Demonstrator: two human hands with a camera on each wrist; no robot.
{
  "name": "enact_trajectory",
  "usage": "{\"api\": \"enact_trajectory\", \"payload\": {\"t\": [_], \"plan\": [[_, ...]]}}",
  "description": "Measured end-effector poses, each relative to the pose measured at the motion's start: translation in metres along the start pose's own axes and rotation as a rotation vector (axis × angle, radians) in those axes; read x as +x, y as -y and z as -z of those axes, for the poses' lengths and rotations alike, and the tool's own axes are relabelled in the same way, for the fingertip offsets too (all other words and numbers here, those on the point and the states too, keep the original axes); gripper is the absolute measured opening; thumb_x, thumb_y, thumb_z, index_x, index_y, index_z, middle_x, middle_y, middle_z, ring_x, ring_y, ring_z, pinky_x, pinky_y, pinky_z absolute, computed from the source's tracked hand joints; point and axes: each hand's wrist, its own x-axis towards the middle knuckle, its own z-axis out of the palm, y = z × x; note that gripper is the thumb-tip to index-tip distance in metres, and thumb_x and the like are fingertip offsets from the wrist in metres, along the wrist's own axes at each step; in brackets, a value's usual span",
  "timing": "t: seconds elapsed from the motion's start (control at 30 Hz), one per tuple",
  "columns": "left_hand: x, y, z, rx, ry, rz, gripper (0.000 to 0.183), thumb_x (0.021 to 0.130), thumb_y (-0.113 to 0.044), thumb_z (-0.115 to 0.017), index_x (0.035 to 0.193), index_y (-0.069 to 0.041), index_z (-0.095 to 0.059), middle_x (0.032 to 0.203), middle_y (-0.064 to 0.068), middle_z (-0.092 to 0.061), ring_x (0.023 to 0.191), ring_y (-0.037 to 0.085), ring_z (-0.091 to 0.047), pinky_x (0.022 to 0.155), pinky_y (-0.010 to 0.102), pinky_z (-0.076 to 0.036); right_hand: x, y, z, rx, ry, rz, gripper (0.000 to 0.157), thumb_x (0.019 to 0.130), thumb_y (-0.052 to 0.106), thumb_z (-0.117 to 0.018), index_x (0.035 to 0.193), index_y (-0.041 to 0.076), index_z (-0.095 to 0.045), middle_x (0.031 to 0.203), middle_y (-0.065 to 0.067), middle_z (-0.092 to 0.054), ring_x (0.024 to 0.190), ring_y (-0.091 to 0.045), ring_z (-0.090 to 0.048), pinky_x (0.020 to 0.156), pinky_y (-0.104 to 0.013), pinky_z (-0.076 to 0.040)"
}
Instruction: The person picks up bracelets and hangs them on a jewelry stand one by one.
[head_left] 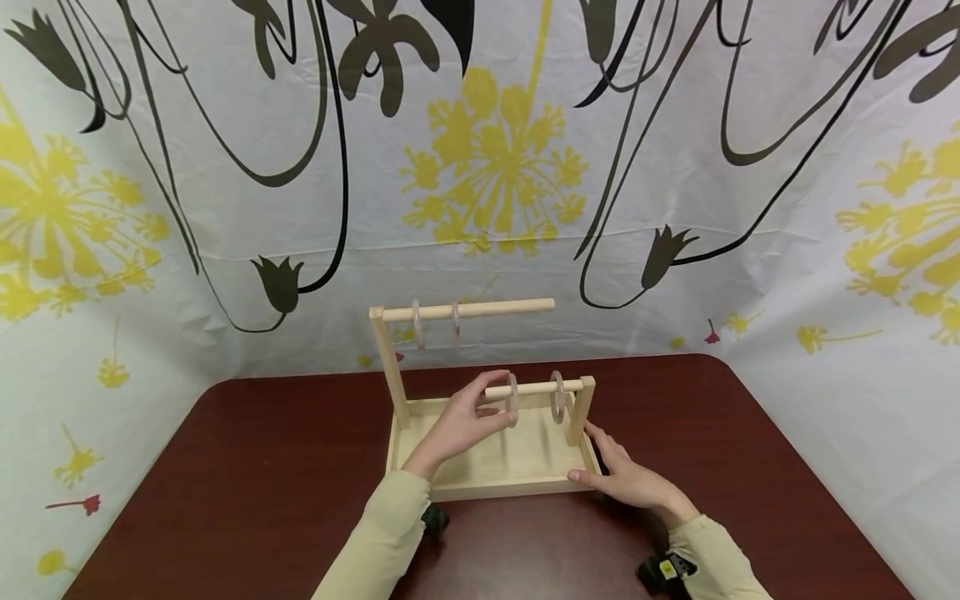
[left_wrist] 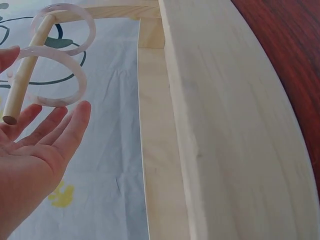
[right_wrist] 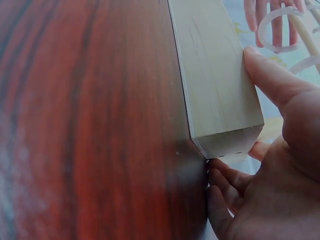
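Note:
A pale wooden display rack (head_left: pixel 517 488) stands on the table, a shallow tray with a post and rod at each end. My left hand (head_left: pixel 459 423) holds a translucent pinkish bangle (left_wrist: pixel 83 82) near the free end of the lower rod (left_wrist: pixel 22 82), thumb on one side of the ring and fingertips on the other. The rod passes through this bangle. Closer to the right post hangs a second bangle (head_left: pixel 561 407) on the same rod. My right hand (head_left: pixel 632 482) grips the tray's near right corner, thumb over the front wall and fingers along the end.
Two more bangles, a left one (head_left: pixel 418 327) and a right one (head_left: pixel 456 325), hang on the taller rod (head_left: pixel 510 307) at the left. Dark red-brown table (head_left: pixel 247 475) surrounds the rack. Behind it hangs a white flowered cloth (head_left: pixel 465 200).

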Motion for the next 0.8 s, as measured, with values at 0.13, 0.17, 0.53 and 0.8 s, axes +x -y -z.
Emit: {"api": "enact_trajectory", "payload": {"t": [0.13, 0.17, 0.53, 0.8], "plan": [[0.0027, -0.0001, -0.0012, 0.016, 0.004, -0.006, 0.062, 0.088, -0.019, -0.074, 0.142, -0.017, -0.046, 0.146, 0.008, -0.041, 0.127, 0.032, -0.046, 0.098, 0.043, -0.043, 0.0000, 0.0001, 0.0000, -0.003, 0.001, -0.003, 0.092, 0.093, 0.039, -0.064, 0.154, 0.004, -0.007, 0.154, -0.032, -0.006, 0.139, -0.050, -0.002, 0.101, -0.069, -0.018], [0.0033, -0.0003, -0.0014, 0.021, 0.006, -0.007, 0.062, 0.088, -0.020, -0.074, 0.143, -0.017, -0.046, 0.146, 0.008, -0.042, 0.127, 0.032, -0.047, 0.098, 0.043, -0.043, 0.0000, 0.0002, -0.0001, -0.002, 0.003, -0.003, 0.092, 0.093, 0.040, -0.064, 0.154, 0.004, -0.007, 0.154, -0.032, -0.006, 0.139, -0.050, -0.002, 0.101, -0.070, -0.018], [0.0068, -0.0031, -0.0029, 0.060, 0.036, 0.018, 0.063, 0.088, -0.026, -0.073, 0.144, -0.020, -0.045, 0.147, 0.003, -0.041, 0.126, 0.026, -0.049, 0.099, 0.040, -0.043, 0.0006, -0.0005, -0.0003, 0.002, 0.008, -0.006, 0.092, 0.093, 0.040, -0.064, 0.154, 0.003, -0.007, 0.154, -0.032, -0.005, 0.139, -0.050, -0.001, 0.101, -0.070, -0.017], [0.0077, -0.0048, -0.0012, 0.104, 0.040, 0.031, 0.064, 0.088, -0.027, -0.074, 0.145, -0.022, -0.045, 0.147, -0.002, -0.043, 0.124, 0.026, -0.051, 0.099, 0.037, -0.043, 0.0019, -0.0017, -0.0002, 0.001, 0.007, -0.004, 0.091, 0.093, 0.039, -0.064, 0.154, 0.004, -0.007, 0.154, -0.031, -0.006, 0.139, -0.050, -0.001, 0.100, -0.071, -0.017]]}}
